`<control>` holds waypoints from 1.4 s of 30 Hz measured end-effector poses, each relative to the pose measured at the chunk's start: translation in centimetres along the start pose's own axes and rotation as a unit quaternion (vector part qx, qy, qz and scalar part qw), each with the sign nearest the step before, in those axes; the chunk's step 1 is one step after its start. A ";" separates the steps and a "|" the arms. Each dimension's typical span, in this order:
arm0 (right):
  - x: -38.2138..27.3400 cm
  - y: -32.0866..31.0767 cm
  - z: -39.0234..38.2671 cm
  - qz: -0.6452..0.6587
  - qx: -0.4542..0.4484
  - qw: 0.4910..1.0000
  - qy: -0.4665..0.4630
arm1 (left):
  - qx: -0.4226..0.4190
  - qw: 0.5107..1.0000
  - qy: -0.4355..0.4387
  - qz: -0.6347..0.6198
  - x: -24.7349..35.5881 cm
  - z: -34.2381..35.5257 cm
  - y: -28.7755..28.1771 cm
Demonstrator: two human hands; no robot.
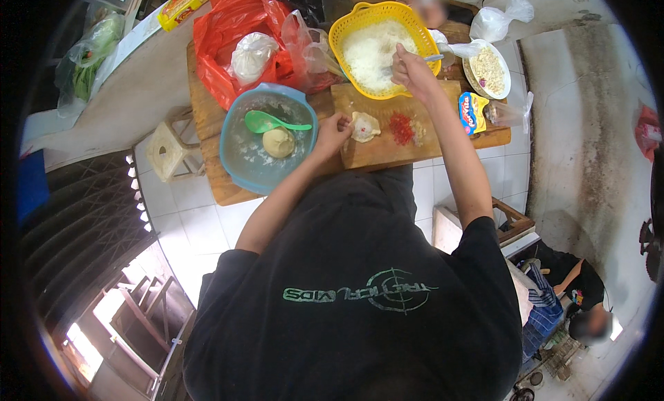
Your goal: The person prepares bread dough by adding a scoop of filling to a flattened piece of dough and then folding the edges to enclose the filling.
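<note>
My right hand (413, 72) is closed round a metal spoon (434, 57), over the yellow perforated basket (337, 38) of white, grated-looking food (377, 44). My left hand (333, 132) is low over the wooden board (387, 155), fingers curled together at the edge of a small flattened piece of dough (365, 127). Pale filling with red bits lies on that dough. Whether the fingertips pinch anything is too small to see. Chopped red pieces (401, 128) lie to its right. A light blue basin (238, 162) holds a dough ball (278, 143) and a green spoon (259, 121).
Behind the basin, a red plastic bag (214, 48) surrounds a white bundle (254, 55). A white bowl (507, 86) of pale pieces and a yellow-blue packet (472, 114) stand right. A plastic stool (166, 152) is left. Other people are at the table's far side and lower right.
</note>
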State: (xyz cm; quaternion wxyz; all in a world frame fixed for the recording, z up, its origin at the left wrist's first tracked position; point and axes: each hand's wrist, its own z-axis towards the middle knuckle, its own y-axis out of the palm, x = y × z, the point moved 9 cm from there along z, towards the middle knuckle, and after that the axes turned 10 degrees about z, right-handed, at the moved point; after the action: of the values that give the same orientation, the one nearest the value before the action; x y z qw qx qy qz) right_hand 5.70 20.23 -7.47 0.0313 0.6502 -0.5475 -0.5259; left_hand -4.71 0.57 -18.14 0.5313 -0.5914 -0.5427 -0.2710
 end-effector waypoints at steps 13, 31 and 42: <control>-1.0 0.3 0.0 -0.218 0.052 0.970 -0.098 | -0.002 1.000 -0.017 -0.011 -0.1 -0.2 -0.1; -3.6 3.8 -1.8 -0.724 0.180 0.616 -0.253 | -0.001 0.999 -0.042 -0.016 -0.5 -0.4 -0.3; -4.1 7.3 -11.3 -0.563 0.254 0.634 -0.464 | 0.036 0.990 -0.078 0.111 0.8 0.2 -1.4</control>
State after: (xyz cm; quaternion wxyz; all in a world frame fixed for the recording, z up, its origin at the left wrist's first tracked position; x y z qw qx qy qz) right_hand 9.48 14.30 4.74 -0.6961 0.4846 -0.1293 -0.5137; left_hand -5.85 0.80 -16.97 0.5351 -0.6480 -0.5227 -0.1435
